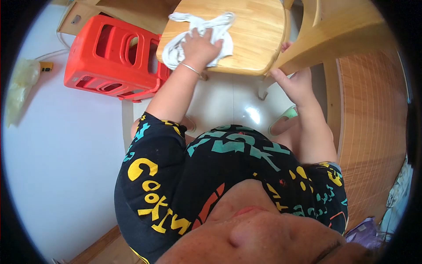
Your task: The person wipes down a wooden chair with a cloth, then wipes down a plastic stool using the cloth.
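A crumpled white cloth [223,36] lies on the light wooden chair seat [257,26]. My left hand [201,49] rests palm down on this cloth, its fingers spread and the thumb out to the right. A thin bracelet circles the left wrist. My right hand [295,79] is wrapped round the chair's wooden frame [307,50] at the right of the seat. Its thumb shows on the near side and fingertips appear beyond the frame; the rest of those fingers is hidden.
A red plastic stool [118,57] touches the seat's left side. The white wall [74,163] runs down the left. At the right stands a brown wooden panel [371,127]. A yellowish plastic bag [24,83] hangs at the far left, and a purple package [365,233] lies at the lower right.
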Available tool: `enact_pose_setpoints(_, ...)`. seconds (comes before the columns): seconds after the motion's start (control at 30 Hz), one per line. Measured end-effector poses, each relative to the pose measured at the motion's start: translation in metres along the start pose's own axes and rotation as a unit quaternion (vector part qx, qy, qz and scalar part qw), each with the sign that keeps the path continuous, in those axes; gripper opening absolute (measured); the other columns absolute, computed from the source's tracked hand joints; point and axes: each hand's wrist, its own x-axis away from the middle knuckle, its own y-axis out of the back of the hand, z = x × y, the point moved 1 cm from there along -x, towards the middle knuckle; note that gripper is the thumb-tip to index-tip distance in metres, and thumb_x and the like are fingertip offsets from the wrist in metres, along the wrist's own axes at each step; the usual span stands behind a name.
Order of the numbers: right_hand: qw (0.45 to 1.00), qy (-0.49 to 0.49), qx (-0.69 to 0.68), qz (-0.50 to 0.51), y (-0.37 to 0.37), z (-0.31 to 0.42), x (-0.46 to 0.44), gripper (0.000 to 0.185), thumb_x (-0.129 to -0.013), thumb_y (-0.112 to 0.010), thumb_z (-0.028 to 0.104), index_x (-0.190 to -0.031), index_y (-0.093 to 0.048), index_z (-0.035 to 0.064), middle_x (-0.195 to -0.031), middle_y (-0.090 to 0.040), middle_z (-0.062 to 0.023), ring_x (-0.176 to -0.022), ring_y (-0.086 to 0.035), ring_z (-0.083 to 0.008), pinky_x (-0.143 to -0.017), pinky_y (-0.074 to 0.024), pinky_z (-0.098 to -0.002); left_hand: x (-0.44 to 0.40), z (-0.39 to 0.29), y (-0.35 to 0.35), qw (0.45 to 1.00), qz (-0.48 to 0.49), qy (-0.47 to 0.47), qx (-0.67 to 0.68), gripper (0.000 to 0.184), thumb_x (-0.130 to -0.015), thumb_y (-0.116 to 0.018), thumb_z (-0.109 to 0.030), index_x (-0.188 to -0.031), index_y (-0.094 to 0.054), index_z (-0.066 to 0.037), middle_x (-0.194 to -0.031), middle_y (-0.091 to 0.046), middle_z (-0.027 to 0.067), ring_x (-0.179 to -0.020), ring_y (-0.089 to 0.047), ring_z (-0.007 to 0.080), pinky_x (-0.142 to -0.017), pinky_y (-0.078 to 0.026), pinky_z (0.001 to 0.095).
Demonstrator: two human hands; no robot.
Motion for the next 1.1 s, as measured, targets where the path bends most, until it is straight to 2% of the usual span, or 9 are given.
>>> enact_pose_setpoints(0.2,0.978,0.067,-0.184,-0.065,-0.032,-0.026,-0.003,0.061,-0.080,-0.077,0.001,-0.132,-0.046,-0.0023,-0.117,-0.059,-0.0124,-0.109,-0.059,-0.0199,-0.095,-0.0484,-0.0349,0.028,-0.064,-0.007,0.988,-0.038,-0.147,0.025,0.065,-0.088,-0.054,-0.060,-0.142,-0.052,-0.024,-0.150,-0.039,0.0249,-0.135,-0.037,0.0496,-0.110,-0.030,0.0604)
enact_pose_setpoints(0.33,0.989,0.067,-0.120,-0.054,-0.027,-0.030,-0.003,0.053,-0.080,-0.073,-0.005,-0.126,-0.047,0.0003,-0.108,-0.059,-0.0086,-0.098,-0.059,-0.0162,-0.088,-0.0512,-0.0320,0.037,-0.067,0.002,0.980,-0.021,-0.194,0.031,0.069,-0.086,-0.054,-0.065,-0.142,-0.052,-0.024,-0.149,-0.039,0.0248,-0.136,-0.036,0.0496,-0.109,-0.030,0.0609)
enact_pose_setpoints(0.43,0.982,0.046,-0.179,-0.042,-0.027,-0.027,-0.001,0.048,-0.081,-0.073,-0.005,-0.122,-0.048,0.0015,-0.101,-0.057,-0.0059,-0.090,-0.058,-0.0142,-0.081,-0.0521,-0.0294,0.047,-0.052,0.008,0.956,-0.019,-0.285,0.058,0.071,-0.081,-0.064,-0.062,-0.141,-0.053,-0.025,-0.149,-0.040,0.0237,-0.136,-0.036,0.0493,-0.108,-0.031,0.0607)
enact_pose_setpoints(0.5,0.973,0.049,-0.219,-0.050,-0.028,-0.023,0.000,0.046,-0.081,-0.072,-0.006,-0.120,-0.049,0.0016,-0.098,-0.057,-0.0052,-0.088,-0.057,-0.0139,-0.079,-0.0517,-0.0290,0.054,-0.033,0.007,0.910,-0.023,-0.408,0.067,0.073,-0.073,-0.075,-0.055,-0.138,-0.055,-0.028,-0.148,-0.041,0.0215,-0.134,-0.038,0.0484,-0.106,-0.033,0.0595)
enact_pose_setpoints(0.53,0.973,0.050,-0.218,-0.053,-0.028,-0.020,0.000,0.046,-0.081,-0.072,-0.006,-0.120,-0.049,0.0016,-0.098,-0.057,-0.0052,-0.088,-0.057,-0.0139,-0.079,-0.0517,-0.0290,0.057,-0.026,0.006,0.905,-0.042,-0.414,0.083,0.074,-0.067,-0.082,-0.043,-0.135,-0.057,-0.030,-0.147,-0.043,0.0192,-0.133,-0.041,0.0460,-0.105,-0.035,0.0582)
enact_pose_setpoints(0.67,0.978,0.057,-0.191,-0.057,-0.029,-0.020,-0.001,0.044,-0.081,-0.072,-0.005,-0.118,-0.049,0.0013,-0.098,-0.056,-0.0048,-0.087,-0.056,-0.0135,-0.078,-0.0507,-0.0281,0.057,0.010,0.005,0.918,-0.080,-0.384,0.053,0.074,-0.064,-0.083,-0.035,-0.133,-0.058,-0.032,-0.143,-0.047,0.0169,-0.128,-0.047,0.0420,-0.102,-0.039,0.0546)
enact_pose_setpoints(0.8,0.988,0.070,-0.131,-0.045,-0.027,-0.020,-0.003,0.044,-0.081,-0.072,-0.005,-0.118,-0.049,0.0012,-0.097,-0.055,-0.0039,-0.086,-0.055,-0.0123,-0.077,-0.0493,-0.0266,0.055,0.053,0.008,0.928,-0.094,-0.360,0.029,0.073,-0.062,-0.083,-0.033,-0.131,-0.059,-0.030,-0.139,-0.050,0.0162,-0.124,-0.050,0.0410,-0.100,-0.042,0.0514)
enact_pose_setpoints(0.9,0.978,0.040,-0.198,-0.056,-0.031,-0.008,-0.002,0.044,-0.080,-0.074,-0.004,-0.116,-0.050,0.0008,-0.096,-0.054,-0.0035,-0.085,-0.055,-0.0115,-0.075,-0.0488,-0.0257,0.051,0.088,0.004,0.933,-0.130,-0.335,0.016,0.073,-0.059,-0.083,-0.032,-0.128,-0.061,-0.029,-0.136,-0.052,0.0166,-0.121,-0.052,0.0397,-0.098,-0.043,0.0493)
enact_pose_setpoints(1.1,0.982,0.025,-0.176,-0.067,-0.032,-0.013,-0.002,0.043,-0.078,-0.078,0.000,-0.114,-0.053,-0.0009,-0.094,-0.054,-0.0028,-0.079,-0.054,-0.0107,-0.072,-0.0484,-0.0248,0.046,0.115,-0.009,0.938,-0.192,-0.287,-0.016,0.072,-0.056,-0.081,-0.027,-0.126,-0.063,-0.027,-0.132,-0.054,0.0171,-0.117,-0.053,0.0396,-0.097,-0.043,0.0489)
